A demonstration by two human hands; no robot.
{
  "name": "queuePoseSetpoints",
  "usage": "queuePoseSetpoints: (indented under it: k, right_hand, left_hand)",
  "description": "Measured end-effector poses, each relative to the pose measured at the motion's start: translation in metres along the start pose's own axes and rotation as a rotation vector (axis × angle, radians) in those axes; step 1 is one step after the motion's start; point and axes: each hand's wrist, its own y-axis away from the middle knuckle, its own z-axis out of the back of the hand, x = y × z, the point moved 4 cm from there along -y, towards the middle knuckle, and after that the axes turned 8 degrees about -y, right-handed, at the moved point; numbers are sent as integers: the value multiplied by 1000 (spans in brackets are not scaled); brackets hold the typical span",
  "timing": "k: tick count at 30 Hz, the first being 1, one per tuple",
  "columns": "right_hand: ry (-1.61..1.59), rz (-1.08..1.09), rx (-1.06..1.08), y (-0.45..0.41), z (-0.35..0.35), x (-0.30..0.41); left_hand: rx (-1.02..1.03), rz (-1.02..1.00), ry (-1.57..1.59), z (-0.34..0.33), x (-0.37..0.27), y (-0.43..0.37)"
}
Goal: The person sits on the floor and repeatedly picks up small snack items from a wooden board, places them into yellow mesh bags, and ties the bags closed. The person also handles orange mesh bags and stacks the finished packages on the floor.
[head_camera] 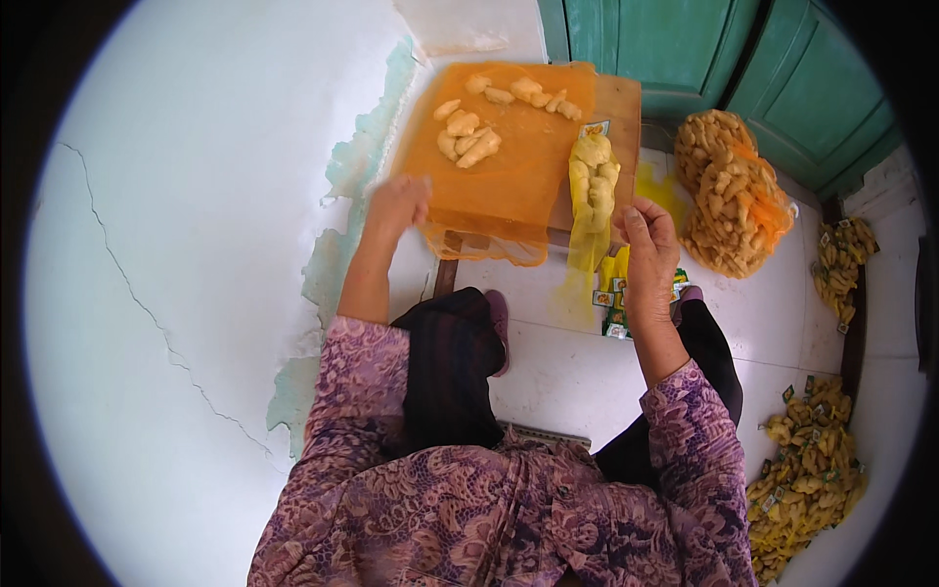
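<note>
Ginger roots fill a yellow mesh bag that lies on the right part of a small wooden table. A small printed label is at its far end, and its loose tail hangs over the near edge. My right hand is just right of this bag, thumb and forefinger close together; whether they pinch anything is unclear. At the table's left near corner, my left hand is curled and blurred, with no object visible in it. Several loose ginger roots rest on an orange mesh sheet covering most of the table.
Right of the table stands a large orange mesh sack of ginger. Yellow bags with labels lie on the floor below my right hand. Filled bags are heaped at lower right, more by the wall. Green doors stand behind.
</note>
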Motion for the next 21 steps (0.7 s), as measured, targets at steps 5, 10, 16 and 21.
queuePoseSetpoints:
  k: [5,10,16,21]
  right_hand:
    - [15,-102,89,15,-21,-3]
    - [95,-103,151,17,-22,-18]
    - [109,-192,234,18,-37,-31]
    - [201,-270,395,31,-59,-47]
  left_hand:
    - [461,347,35,-63,147,28]
    - [458,580,714,-118,233,26]
    - [299,572,1292,-154,228,2]
    - [397,206,1581,-151,248,-3]
